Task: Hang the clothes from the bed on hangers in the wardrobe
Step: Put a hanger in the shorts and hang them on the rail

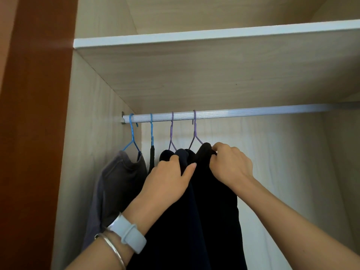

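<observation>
Head view: my left hand (169,172) and right hand (229,162) both pinch the black garment (214,201) at its shoulders, likely squaring it on the purple hanger (194,131) hooked over the rail (253,112) at twelve o'clock.

The dark clothes (214,211) run off the bottom edge. Their hanger (195,137) shoulders are hidden under cloth. The rail (253,113) fades into shadow at the right. Both forearms are cut off.
</observation>
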`<act>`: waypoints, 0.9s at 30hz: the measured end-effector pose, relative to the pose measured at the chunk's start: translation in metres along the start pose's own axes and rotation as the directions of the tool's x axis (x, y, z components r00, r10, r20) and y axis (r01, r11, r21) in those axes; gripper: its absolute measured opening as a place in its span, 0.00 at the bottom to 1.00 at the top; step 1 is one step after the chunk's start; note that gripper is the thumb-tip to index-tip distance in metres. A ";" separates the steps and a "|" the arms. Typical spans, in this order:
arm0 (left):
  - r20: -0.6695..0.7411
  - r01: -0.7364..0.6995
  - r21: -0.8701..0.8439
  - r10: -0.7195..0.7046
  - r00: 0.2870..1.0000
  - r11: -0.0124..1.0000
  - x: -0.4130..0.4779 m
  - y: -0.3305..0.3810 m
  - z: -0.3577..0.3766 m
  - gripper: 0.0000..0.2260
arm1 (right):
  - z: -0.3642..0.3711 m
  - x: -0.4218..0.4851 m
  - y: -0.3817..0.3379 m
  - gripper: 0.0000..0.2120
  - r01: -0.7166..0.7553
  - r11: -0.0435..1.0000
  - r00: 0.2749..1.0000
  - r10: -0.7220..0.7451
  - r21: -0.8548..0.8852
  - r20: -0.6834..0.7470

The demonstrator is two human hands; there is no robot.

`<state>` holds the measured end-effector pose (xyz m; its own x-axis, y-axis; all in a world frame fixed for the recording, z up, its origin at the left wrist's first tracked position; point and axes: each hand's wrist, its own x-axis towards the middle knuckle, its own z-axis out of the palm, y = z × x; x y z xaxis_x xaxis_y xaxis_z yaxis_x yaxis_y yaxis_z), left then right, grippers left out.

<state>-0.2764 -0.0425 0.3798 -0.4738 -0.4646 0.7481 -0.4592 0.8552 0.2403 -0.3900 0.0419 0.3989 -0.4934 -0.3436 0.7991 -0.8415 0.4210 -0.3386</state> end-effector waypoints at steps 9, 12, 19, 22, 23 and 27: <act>-0.130 -0.024 0.175 0.047 0.990 0.984 -0.005 -0.008 -0.013 0.20 | -0.001 -0.007 -0.008 0.14 0.008 0.999 0.999 -0.006 -0.041 0.031; -0.174 0.073 0.144 -0.048 0.984 0.987 0.001 -0.022 -0.021 0.19 | -0.003 -0.018 -0.013 0.16 0.121 0.981 0.990 -0.131 -0.153 -0.054; -0.021 0.373 -0.008 -0.373 0.927 0.928 0.007 -0.046 -0.026 0.14 | -0.003 -0.024 -0.051 0.20 0.244 0.965 0.963 -0.230 -0.093 0.142; -0.088 0.396 0.028 -0.393 0.916 0.918 0.006 -0.054 -0.033 0.13 | 0.000 -0.021 -0.066 0.13 0.261 0.965 0.937 -0.249 -0.019 0.244; -0.115 0.397 0.037 -0.390 0.913 0.917 0.005 -0.056 -0.036 0.13 | 0.003 -0.022 -0.072 0.11 0.252 0.967 0.934 -0.249 0.020 0.255; -0.145 0.362 0.136 -0.343 0.928 0.922 0.001 -0.064 -0.043 0.15 | 0.014 -0.028 -0.087 0.12 0.237 0.968 0.942 -0.251 0.087 0.222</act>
<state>-0.2150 -0.0876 0.3920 -0.1737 -0.6912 0.7015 -0.6975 0.5892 0.4079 -0.3057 0.0032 0.3987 -0.3025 -0.6159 0.7274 -0.9504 0.2524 -0.1815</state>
